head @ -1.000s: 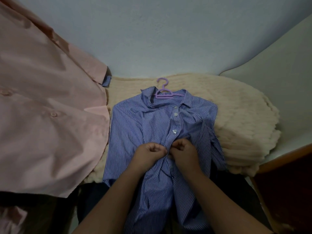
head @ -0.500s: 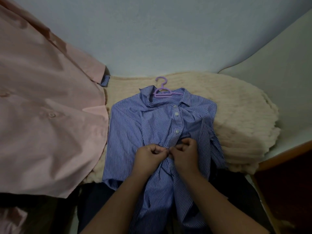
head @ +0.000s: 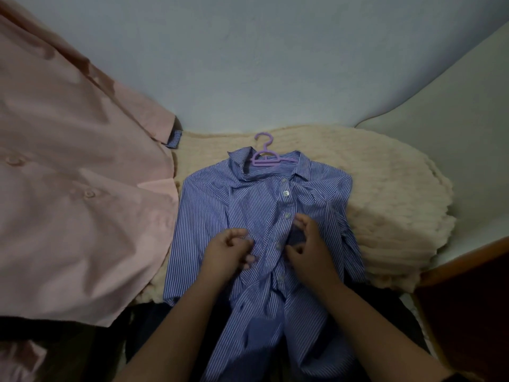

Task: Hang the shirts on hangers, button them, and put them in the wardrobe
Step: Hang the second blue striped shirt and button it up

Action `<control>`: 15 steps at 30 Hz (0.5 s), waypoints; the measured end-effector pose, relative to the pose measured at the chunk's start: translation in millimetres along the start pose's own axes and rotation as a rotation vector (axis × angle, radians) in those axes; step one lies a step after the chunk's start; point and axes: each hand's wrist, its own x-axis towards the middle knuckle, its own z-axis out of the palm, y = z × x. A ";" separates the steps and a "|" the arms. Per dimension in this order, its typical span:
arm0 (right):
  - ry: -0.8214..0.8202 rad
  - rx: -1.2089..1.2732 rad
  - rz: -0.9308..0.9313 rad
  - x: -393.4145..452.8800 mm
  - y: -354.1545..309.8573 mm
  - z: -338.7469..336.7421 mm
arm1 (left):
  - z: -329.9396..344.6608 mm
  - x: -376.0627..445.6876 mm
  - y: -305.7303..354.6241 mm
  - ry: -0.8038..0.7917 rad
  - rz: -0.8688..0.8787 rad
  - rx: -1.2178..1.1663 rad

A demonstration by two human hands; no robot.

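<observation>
- A pale blue wall backs a cream fleece blanket spread over the surface where the work happens.
- The left hand lies on the blue striped shirt just left of the button placket, fingers loosely curled; whether they pinch any cloth cannot be told.
- The right hand sits just right of the placket, its thumb and fingers bent and spread apart over a dark gap in the fabric; a firm hold on the shirt is not plain.
- Between the two hands runs the row of buttons, the upper ones closed.
- The shirt lies flat, front side up, its long axis running away from the person: collar at the far end, hem toward the person's lap.
- A purple hanger sits inside the collar, its hook pointing away toward the wall.
- A pink shirt fills the left side, hanging close to the camera, well left of the striped one.
- A dark wooden edge shows at the lower right.
</observation>
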 end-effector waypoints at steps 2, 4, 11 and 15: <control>-0.033 -0.117 -0.032 1.6 2.0 -7.0 | -3.4 -0.3 -3.4 0.116 0.060 0.116; -0.019 -0.159 -0.021 3.4 2.1 -8.3 | -1.0 1.4 -1.6 0.147 0.076 0.269; 0.177 -0.001 -0.018 23.4 -4.8 -28.6 | 0.6 2.1 30.6 0.316 0.253 0.214; 0.303 0.070 -0.038 53.6 -15.9 -51.1 | 2.5 17.4 52.5 0.316 0.328 0.024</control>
